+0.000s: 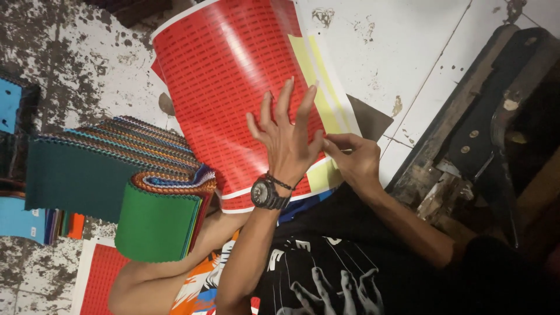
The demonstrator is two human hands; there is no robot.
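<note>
At the middle of the view, the left hand point(286, 137) lies flat on a glossy red printed sheet point(233, 87), fingers spread apart and pointing to the far side, a wristwatch point(267, 193) on its wrist. Just to its right, the right hand point(353, 157) has thumb and forefinger pinched together at the sheet's right edge, where a pale yellow strip point(318, 76) runs. The sheet's long axis runs near to far, leaning left. A fanned stack of coloured samples point(157, 216) sits near left.
</note>
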